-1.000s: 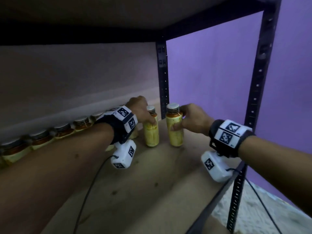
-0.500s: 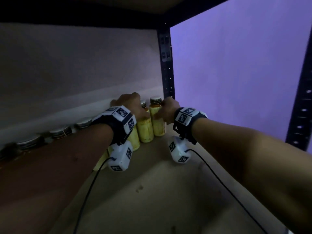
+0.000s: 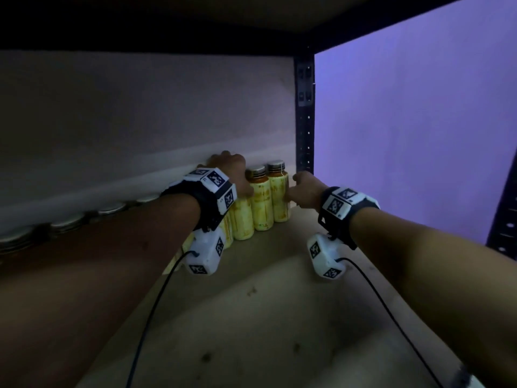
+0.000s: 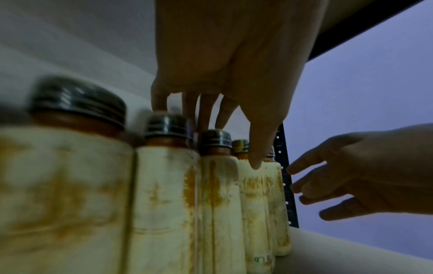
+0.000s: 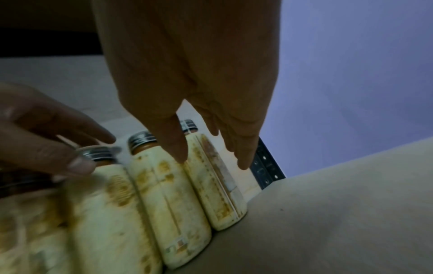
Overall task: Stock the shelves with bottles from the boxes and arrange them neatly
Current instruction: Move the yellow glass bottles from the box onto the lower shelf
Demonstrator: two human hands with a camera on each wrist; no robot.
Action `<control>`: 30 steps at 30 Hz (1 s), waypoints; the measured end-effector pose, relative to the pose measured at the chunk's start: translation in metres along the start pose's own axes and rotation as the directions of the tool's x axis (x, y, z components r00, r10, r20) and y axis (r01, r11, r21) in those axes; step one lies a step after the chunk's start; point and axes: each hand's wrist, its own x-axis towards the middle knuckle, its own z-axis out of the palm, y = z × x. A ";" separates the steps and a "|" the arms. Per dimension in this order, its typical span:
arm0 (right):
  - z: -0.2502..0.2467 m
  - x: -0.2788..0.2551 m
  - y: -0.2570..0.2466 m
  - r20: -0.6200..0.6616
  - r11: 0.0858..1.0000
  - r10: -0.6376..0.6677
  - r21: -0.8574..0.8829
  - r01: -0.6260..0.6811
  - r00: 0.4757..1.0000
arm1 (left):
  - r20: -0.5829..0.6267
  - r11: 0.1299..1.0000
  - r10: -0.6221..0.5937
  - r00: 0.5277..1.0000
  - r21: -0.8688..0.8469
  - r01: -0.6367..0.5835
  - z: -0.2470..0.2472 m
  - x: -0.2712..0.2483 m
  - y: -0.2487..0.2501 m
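A row of yellow-labelled bottles with dark screw caps stands along the back of the shelf board (image 3: 279, 303). The end bottle (image 3: 279, 200) sits by the rear upright, and the second bottle (image 3: 261, 205) touches it. My left hand (image 3: 232, 169) hangs over the caps a little further left. Its fingers are straight and its thumb (image 4: 255, 163) rests on a bottle shoulder. My right hand (image 3: 296, 189) is at the end bottle (image 5: 218, 185), thumb (image 5: 179, 155) in front of it and straight fingers beside it, gripping nothing.
The black perforated rear upright (image 3: 305, 121) stands just right of the row. Another upright (image 3: 503, 214) marks the front right corner. The upper shelf (image 3: 251, 23) hangs low overhead. More bottle caps (image 3: 112, 210) run leftward behind my left arm.
Both hands carried a bottle each from mid-shelf to the back right corner. The two bottles now stand in the row, and the fingers have loosened from them.
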 end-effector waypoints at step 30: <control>0.066 -0.438 -0.148 0.543 0.712 -0.280 -0.436 0.550 0.792 | 0.433 0.894 -0.040 0.901 -0.386 0.225 -0.136 -0.495 -0.077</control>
